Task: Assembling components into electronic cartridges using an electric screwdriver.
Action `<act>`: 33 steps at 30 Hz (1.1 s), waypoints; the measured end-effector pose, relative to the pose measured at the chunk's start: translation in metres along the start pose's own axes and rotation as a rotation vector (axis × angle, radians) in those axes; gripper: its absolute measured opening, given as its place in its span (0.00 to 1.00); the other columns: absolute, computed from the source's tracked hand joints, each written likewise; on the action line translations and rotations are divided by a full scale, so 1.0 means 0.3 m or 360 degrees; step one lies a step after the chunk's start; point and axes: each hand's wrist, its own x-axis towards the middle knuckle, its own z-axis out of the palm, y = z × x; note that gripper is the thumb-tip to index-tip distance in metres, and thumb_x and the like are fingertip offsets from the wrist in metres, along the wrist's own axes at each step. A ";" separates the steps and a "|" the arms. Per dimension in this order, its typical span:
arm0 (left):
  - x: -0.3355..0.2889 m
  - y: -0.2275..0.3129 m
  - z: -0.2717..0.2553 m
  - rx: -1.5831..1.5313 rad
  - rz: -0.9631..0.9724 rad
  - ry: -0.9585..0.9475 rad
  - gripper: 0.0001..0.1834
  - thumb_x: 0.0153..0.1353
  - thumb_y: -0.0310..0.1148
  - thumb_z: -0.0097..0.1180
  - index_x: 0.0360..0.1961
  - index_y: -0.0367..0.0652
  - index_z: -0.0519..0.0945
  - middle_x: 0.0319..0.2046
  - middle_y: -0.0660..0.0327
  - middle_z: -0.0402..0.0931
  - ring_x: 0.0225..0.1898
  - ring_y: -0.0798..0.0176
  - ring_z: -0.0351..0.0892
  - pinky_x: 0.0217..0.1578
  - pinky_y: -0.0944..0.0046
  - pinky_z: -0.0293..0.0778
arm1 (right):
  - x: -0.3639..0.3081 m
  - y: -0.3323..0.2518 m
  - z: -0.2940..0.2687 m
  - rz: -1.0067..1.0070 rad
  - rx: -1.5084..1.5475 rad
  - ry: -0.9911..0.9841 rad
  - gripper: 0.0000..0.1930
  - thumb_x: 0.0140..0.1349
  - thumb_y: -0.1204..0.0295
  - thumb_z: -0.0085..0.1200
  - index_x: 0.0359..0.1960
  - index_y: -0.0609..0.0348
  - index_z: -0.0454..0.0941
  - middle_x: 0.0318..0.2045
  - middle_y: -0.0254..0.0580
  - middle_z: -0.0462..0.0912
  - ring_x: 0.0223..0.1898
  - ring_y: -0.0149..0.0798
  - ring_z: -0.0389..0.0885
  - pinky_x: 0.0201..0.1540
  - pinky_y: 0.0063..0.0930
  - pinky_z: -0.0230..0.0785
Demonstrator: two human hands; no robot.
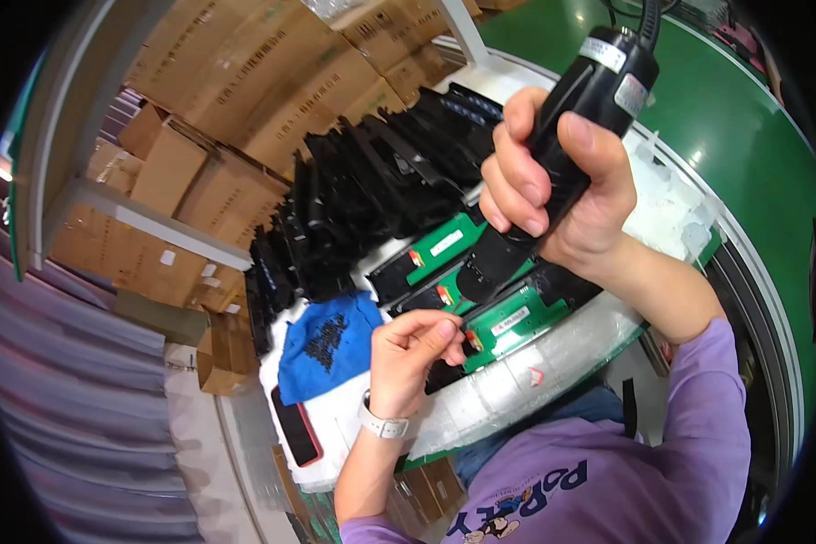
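My right hand (pixel 567 186) is wrapped round a black electric screwdriver (pixel 598 86), tilted with its lower end down toward the boards and its cable leaving at the top. Below it lies a green circuit board (pixel 521 319) with a white label, seated in a black housing. My left hand (pixel 417 349) is closed in a pinch at that board's left end, beside a small red and yellow part (pixel 472 341). Whatever its fingertips hold is too small to make out. A second green board (pixel 446 243) lies farther back in another black housing. The screwdriver's tip is hidden.
A blue cloth (pixel 358 319) with a heap of small black screws (pixel 325 349) lies left of my left hand, near a red-edged phone (pixel 297 435). Several long black housings (pixel 363 177) stand packed together at the back. Cardboard boxes (pixel 236 63) are stacked behind the white-covered table (pixel 449 417).
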 end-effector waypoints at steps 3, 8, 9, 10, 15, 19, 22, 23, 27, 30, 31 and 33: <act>0.011 -0.021 -0.010 -0.0105 -0.0021 0.0019 0.07 0.58 0.25 0.53 0.35 0.32 0.77 0.25 0.58 0.78 0.23 0.69 0.77 0.26 0.73 0.73 | 0.000 0.001 -0.011 0.0010 0.0138 -0.0018 0.14 0.58 0.60 0.44 0.32 0.60 0.68 0.14 0.35 0.67 0.12 0.30 0.65 0.22 0.27 0.61; 0.005 -0.040 -0.013 -0.0181 0.0011 -0.0015 0.07 0.56 0.23 0.55 0.35 0.32 0.77 0.26 0.56 0.78 0.23 0.68 0.77 0.27 0.71 0.74 | -0.002 0.019 -0.008 0.0076 0.0126 0.0008 0.15 0.57 0.60 0.44 0.31 0.61 0.69 0.14 0.34 0.67 0.12 0.30 0.65 0.22 0.27 0.61; 0.004 -0.047 -0.015 -0.0191 0.0023 -0.0017 0.07 0.55 0.22 0.55 0.35 0.32 0.77 0.27 0.56 0.79 0.24 0.68 0.78 0.27 0.71 0.74 | -0.006 0.020 -0.013 0.0080 0.0091 -0.0015 0.15 0.58 0.60 0.43 0.32 0.61 0.69 0.14 0.35 0.67 0.12 0.31 0.65 0.22 0.27 0.61; 0.006 -0.055 -0.017 -0.0208 0.0018 -0.0003 0.07 0.55 0.22 0.55 0.35 0.32 0.77 0.27 0.56 0.79 0.24 0.68 0.78 0.27 0.71 0.74 | -0.008 0.021 -0.014 0.0103 0.0091 -0.0013 0.15 0.58 0.60 0.43 0.32 0.61 0.69 0.14 0.35 0.67 0.12 0.31 0.65 0.22 0.27 0.61; 0.009 -0.058 -0.019 -0.0313 0.0013 -0.0046 0.08 0.54 0.21 0.56 0.36 0.31 0.77 0.27 0.55 0.79 0.25 0.67 0.78 0.28 0.71 0.75 | -0.006 0.032 -0.007 0.0118 0.0084 -0.0026 0.14 0.59 0.60 0.41 0.33 0.60 0.69 0.14 0.34 0.67 0.13 0.31 0.65 0.24 0.28 0.62; 0.012 -0.051 -0.040 -0.0452 -0.0078 -0.0177 0.10 0.53 0.20 0.57 0.37 0.31 0.76 0.27 0.56 0.78 0.26 0.68 0.78 0.29 0.72 0.75 | 0.020 0.047 -0.006 0.0169 0.0160 0.0099 0.14 0.58 0.60 0.42 0.33 0.58 0.70 0.14 0.34 0.67 0.12 0.31 0.64 0.23 0.29 0.62; 0.023 -0.013 -0.021 0.0067 -0.0213 -0.0205 0.10 0.52 0.20 0.56 0.38 0.31 0.76 0.27 0.56 0.78 0.26 0.69 0.78 0.29 0.72 0.75 | 0.068 0.040 -0.022 0.0200 0.0136 0.0128 0.13 0.58 0.61 0.43 0.31 0.59 0.70 0.14 0.34 0.67 0.12 0.31 0.65 0.22 0.29 0.62; 0.032 -0.012 -0.036 0.0170 -0.0131 -0.0146 0.10 0.52 0.19 0.56 0.38 0.31 0.76 0.27 0.57 0.78 0.26 0.70 0.78 0.29 0.73 0.74 | 0.082 0.033 -0.032 0.0191 -0.0125 0.0026 0.14 0.59 0.60 0.41 0.35 0.60 0.69 0.15 0.32 0.66 0.12 0.28 0.63 0.23 0.27 0.62; 0.132 0.026 -0.132 0.0614 0.0261 0.0239 0.07 0.57 0.20 0.50 0.36 0.33 0.78 0.25 0.61 0.78 0.27 0.73 0.78 0.30 0.75 0.72 | 0.103 0.037 -0.069 0.0157 -0.0820 -0.0114 0.14 0.57 0.62 0.44 0.35 0.61 0.65 0.14 0.33 0.64 0.12 0.27 0.62 0.20 0.23 0.60; 0.169 -0.013 -0.143 0.0589 0.0439 0.0349 0.06 0.57 0.21 0.49 0.34 0.33 0.77 0.26 0.61 0.77 0.24 0.72 0.76 0.28 0.75 0.70 | 0.087 0.056 -0.083 0.0266 -0.0892 -0.0107 0.16 0.54 0.63 0.49 0.35 0.62 0.64 0.14 0.34 0.64 0.10 0.28 0.62 0.17 0.23 0.58; 0.165 -0.030 -0.132 0.0744 0.0497 0.0353 0.06 0.57 0.21 0.49 0.34 0.34 0.77 0.25 0.60 0.76 0.24 0.71 0.76 0.27 0.74 0.70 | 0.085 0.066 -0.080 0.0237 -0.0822 -0.0036 0.13 0.52 0.67 0.50 0.31 0.65 0.66 0.13 0.36 0.66 0.10 0.28 0.63 0.16 0.21 0.59; 0.138 -0.027 -0.082 0.1015 0.0547 0.0302 0.04 0.55 0.21 0.50 0.31 0.35 0.77 0.24 0.57 0.74 0.23 0.66 0.77 0.25 0.72 0.69 | 0.080 0.074 -0.080 0.0243 -0.0749 0.0041 0.11 0.50 0.70 0.51 0.29 0.67 0.68 0.11 0.37 0.67 0.10 0.28 0.65 0.16 0.20 0.60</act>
